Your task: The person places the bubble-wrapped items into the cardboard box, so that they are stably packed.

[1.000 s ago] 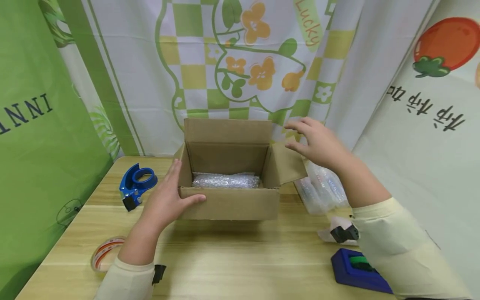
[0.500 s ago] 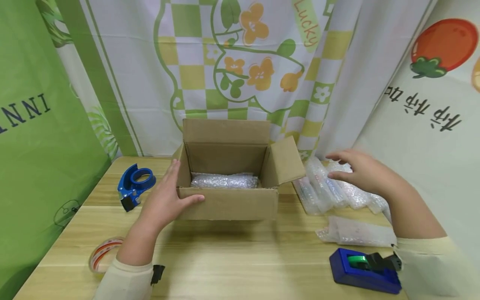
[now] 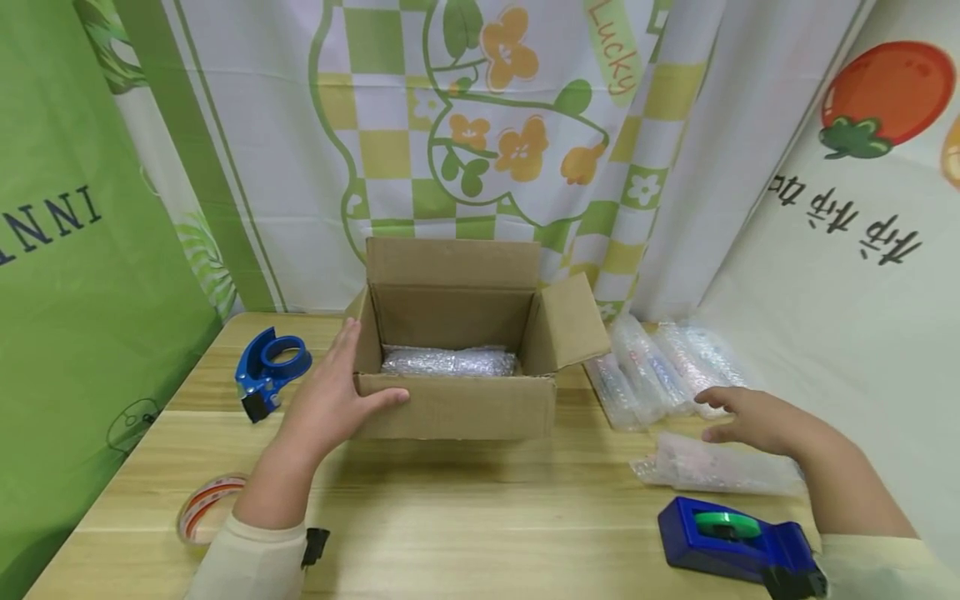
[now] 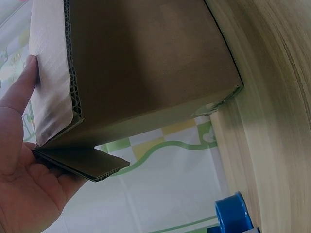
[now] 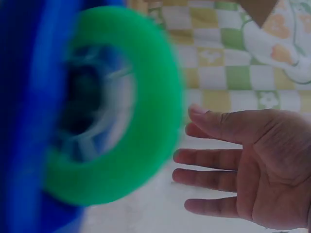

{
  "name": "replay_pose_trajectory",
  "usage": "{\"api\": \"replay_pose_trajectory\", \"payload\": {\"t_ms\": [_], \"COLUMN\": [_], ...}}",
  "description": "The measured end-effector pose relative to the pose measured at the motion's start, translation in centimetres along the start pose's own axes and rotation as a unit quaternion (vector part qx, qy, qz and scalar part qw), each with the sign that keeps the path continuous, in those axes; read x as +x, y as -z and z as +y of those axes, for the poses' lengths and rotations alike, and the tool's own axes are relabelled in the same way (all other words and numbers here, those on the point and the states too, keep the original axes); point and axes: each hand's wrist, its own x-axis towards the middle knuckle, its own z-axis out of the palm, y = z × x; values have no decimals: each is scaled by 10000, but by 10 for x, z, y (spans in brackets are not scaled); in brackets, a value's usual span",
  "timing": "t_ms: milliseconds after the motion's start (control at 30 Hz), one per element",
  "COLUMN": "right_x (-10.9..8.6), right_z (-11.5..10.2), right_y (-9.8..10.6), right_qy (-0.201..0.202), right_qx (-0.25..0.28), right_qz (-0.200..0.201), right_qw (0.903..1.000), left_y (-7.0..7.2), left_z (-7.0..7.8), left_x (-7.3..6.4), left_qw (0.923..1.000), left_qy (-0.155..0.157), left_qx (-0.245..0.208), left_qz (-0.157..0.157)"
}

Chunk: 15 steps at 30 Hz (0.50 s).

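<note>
"What has your left hand (image 3: 322, 408) got?"

"The near left corner of the cardboard box (image 3: 450, 317), in a firm grip. My thumb lies on its front flap (image 3: 465, 410), my other fingers at the left flap (image 4: 85, 162)."

"And your right hand (image 3: 761, 423)?"

"Holding nothing, fingers apart, above 1 bubble-wrapped packet (image 3: 697, 467). I can't tell whether a fingertip touches it. The blue desk dispenser (image 3: 727, 557), with its green tape roll (image 3: 726, 523), sits just nearer me."

"Where's the box?"

"Toward the back of the tabletop (image 3: 480, 533). Its back flap (image 3: 453, 262) stands up, its right flap (image 3: 576, 321) leans outward, and a bubble-wrapped roll (image 3: 450, 362) lies inside."

"What's around it?"

"More wrapped bundles (image 3: 648, 367) to the right, a blue handheld dispenser (image 3: 258, 379) to the left, and a tape roll (image 3: 201, 504) beside my left forearm. Behind hangs a patterned curtain (image 3: 390, 167)."
</note>
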Motion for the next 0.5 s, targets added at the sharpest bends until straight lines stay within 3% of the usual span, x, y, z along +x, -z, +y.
{"api": "replay_pose_trajectory", "payload": {"t_ms": [267, 500], "right_x": [1, 9], "right_z": [27, 38], "right_y": [-24, -39], "right_qy": [-280, -236], "right_qx": [361, 453], "right_qz": [-800, -774], "right_qw": [9957, 9957], "left_y": [-1, -2], "left_z": [-1, -4], "left_x": [0, 0], "left_qw": [10000, 10000], "left_qy": [-15, 17], "left_qx": [-79, -96], "left_qz": [25, 10]}}
